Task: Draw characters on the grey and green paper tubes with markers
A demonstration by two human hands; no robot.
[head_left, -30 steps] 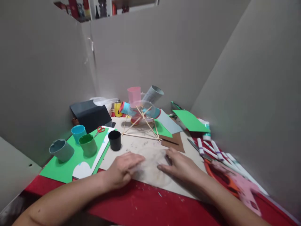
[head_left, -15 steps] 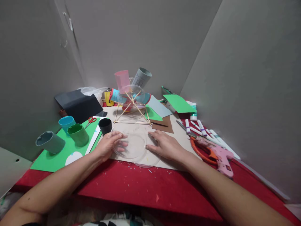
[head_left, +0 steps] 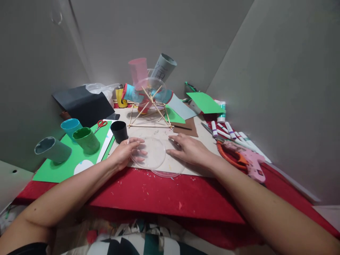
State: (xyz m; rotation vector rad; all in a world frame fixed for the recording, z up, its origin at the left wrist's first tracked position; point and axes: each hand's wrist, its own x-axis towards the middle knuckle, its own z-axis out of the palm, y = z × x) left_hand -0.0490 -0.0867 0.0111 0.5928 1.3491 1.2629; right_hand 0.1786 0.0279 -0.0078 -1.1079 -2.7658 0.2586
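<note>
A clear plastic lid (head_left: 154, 153) is pinched at its left rim by my left hand (head_left: 129, 152), thumb on top and fingers showing through underneath. To the right of that lid, my right hand (head_left: 188, 149) is open, its fingers reaching toward the rim; whether a fingertip touches it I cannot tell. A second clear lid (head_left: 170, 173) lies partly below the first one, on the pale board (head_left: 204, 141). Beyond both hands stands a wheel model (head_left: 152, 102) with a stick frame, a clear disc and paper-tube cups in pink, grey and blue. Beside my left hand is a black cup (head_left: 119, 131).
Blue (head_left: 71, 128), green (head_left: 86, 141) and grey (head_left: 54, 150) paper tubes stand at left on green paper (head_left: 63, 170), near red-handled scissors (head_left: 101, 124). At right lie a pink glue gun (head_left: 253, 164), orange-handled scissors (head_left: 231, 154) and several markers (head_left: 230, 131). Walls enclose the red table (head_left: 148, 193).
The view has tilted down slightly, so the table items sit higher in the picture. My left hand still grips the lid, and my right hand stays beside it.
</note>
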